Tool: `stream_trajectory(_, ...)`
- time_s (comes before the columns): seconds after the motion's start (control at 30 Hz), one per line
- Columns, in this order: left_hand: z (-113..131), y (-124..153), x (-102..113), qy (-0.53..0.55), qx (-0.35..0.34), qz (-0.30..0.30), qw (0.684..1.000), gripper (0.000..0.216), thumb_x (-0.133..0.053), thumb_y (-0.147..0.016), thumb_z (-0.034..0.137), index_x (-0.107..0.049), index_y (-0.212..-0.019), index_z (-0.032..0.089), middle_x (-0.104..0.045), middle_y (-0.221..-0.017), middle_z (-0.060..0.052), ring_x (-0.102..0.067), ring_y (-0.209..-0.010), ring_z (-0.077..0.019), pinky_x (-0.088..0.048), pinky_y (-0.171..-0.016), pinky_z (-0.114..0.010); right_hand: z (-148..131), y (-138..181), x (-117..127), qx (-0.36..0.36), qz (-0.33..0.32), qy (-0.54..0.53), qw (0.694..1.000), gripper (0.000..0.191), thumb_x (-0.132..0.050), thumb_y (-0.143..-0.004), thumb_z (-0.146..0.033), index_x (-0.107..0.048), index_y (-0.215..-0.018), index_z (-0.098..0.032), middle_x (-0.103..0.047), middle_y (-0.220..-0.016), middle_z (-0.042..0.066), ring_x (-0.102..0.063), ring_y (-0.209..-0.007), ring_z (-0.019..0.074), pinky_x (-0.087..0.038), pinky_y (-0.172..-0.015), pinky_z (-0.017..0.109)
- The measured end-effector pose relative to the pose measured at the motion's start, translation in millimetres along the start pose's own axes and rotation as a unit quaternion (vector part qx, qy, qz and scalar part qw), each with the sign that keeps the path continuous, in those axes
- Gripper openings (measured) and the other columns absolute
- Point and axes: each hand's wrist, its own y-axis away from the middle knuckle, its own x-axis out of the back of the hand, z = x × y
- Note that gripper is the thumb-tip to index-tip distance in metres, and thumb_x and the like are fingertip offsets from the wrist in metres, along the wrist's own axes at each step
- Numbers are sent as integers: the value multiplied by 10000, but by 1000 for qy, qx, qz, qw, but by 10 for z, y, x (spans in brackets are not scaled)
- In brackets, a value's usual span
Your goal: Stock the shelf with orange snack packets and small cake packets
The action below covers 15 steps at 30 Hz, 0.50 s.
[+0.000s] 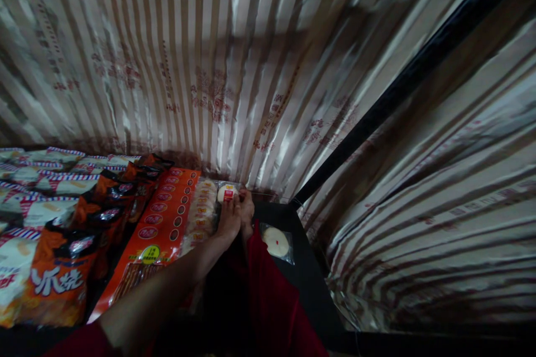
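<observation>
My left hand (229, 218) reaches forward along a dark shelf and pinches a small clear packet with a pale round cake and a red label (226, 193) at the back of the shelf. My right hand (247, 213), coming out of a red sleeve, sits right beside it with fingers closed on the same packet's edge. A row of similar packed cakes (201, 212) lies just left of the hands. Another clear packet with a round white cake (276, 242) lies on the shelf to the right of my right sleeve.
A long orange box (157, 230) lies left of the cakes. Orange-and-black snack bags (62, 273) and white striped bags (25, 189) fill the left. Shiny striped wrapping (251, 67) covers the back and right walls. The black shelf edge (312, 279) runs along the right.
</observation>
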Motion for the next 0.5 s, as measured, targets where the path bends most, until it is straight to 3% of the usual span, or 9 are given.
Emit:
stream_trajectory(0.33, 109, -36, -12, -28, 55, 6, 998, 548, -301, -886, 310, -328, -1394, 109, -285, -1502, -127, -101, -1421, -214, -57, -1158, -368, -4, 61, 64, 43, -57, -32, 997, 263, -515, -739, -408, -608, -854, -191, -670, -774, 13, -607, -710, 162, -468, -694, 262)
stream_trajectory(0.5, 284, 130, 20, -29, 30, 13, 999, 551, -359, -850, 217, -344, -1379, 65, -302, -1488, -156, -197, -1402, -235, -126, -1156, -378, -33, 84, 116, 38, -13, -15, 999, 282, -524, -743, -335, -620, -962, -185, -670, -926, 69, -593, -911, 200, -439, -830, 306)
